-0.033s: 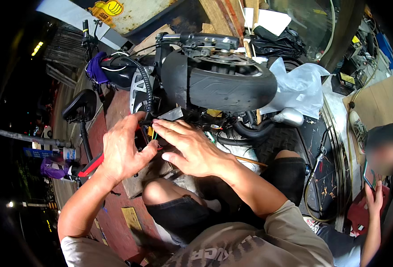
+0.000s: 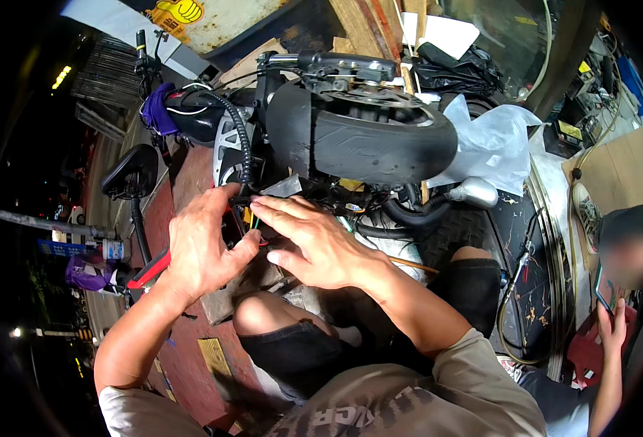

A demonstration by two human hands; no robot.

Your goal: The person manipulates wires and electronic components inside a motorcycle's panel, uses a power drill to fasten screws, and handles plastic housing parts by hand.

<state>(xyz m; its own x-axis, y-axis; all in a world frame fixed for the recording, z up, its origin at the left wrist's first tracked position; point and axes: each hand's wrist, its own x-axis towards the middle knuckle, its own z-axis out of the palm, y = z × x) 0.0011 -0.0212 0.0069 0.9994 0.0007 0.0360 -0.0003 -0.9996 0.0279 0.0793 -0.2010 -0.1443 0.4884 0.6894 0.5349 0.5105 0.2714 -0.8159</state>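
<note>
My left hand (image 2: 206, 244) is bent round a dark spot below the wheel, its thumb pointing toward thin coloured wires (image 2: 254, 218). What its curled fingers grip is hidden; a red-and-black handle (image 2: 150, 269) sticks out from under that wrist. From the other side, my right hand (image 2: 310, 244) reaches in with fingers stretched out and thumb apart. Its fingertips rest at a small dark part (image 2: 241, 199) beside the left index finger. Just above both hands are a black ribbed hose (image 2: 240, 138) and a two-wheeler's black tyre (image 2: 380, 146).
A dark mirror on a stalk (image 2: 131, 171) stands at the left. Clear plastic sheeting (image 2: 489, 138) lies right of the tyre, above a silver rounded part (image 2: 476, 192). Dark hoses and wiring run below the wheel. At the far right a person's hand (image 2: 613, 328) holds a phone (image 2: 601, 288).
</note>
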